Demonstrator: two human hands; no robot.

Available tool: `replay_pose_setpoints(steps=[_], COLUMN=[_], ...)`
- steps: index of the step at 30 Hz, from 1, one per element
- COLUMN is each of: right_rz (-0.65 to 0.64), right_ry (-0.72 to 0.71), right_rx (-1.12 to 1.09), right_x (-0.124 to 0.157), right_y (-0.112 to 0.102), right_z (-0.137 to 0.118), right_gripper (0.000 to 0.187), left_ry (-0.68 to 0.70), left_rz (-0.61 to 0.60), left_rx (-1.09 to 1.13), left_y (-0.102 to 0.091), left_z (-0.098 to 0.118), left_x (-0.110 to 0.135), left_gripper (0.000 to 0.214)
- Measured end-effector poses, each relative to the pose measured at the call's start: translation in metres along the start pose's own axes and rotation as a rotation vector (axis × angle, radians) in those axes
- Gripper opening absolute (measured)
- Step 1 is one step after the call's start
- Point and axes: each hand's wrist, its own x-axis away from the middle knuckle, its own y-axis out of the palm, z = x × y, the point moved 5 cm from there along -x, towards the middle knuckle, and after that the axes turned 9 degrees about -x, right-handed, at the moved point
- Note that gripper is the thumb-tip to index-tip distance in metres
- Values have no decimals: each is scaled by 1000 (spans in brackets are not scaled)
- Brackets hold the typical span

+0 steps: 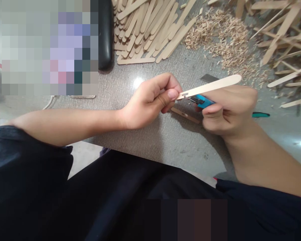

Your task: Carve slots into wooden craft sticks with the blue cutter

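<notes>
My left hand is closed, pinching the near end of a wooden craft stick between thumb and fingers. The stick points up to the right and has a small cut slot close to my left thumb. In my right hand is a blue utility knife, gripped with the thumb along its side. Its dark metal tip sits at the slotted part of the stick; whether it touches is hard to see. Below lies another craft stick with a hole in it, partly shaded by my right hand.
A heap of craft sticks lies at the back. Wood shavings are piled to its right, with loosely crossed sticks beyond. A dark flat strip lies behind the held stick. A black rounded object stands at the back left.
</notes>
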Motion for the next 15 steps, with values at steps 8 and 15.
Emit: replay_pose_setpoints(steps=[8, 15], right_rz=[5, -12], right_ry=[38, 71], right_rx=[-30, -48], right_x=[5, 4], right_y=[-1, -1], right_z=[4, 2], right_gripper=[63, 65], left_ry=[-55, -40], left_rz=[2, -7], left_rx=[8, 39], left_y=[1, 2], left_z=[4, 5], left_x=[0, -1], left_gripper=[54, 55])
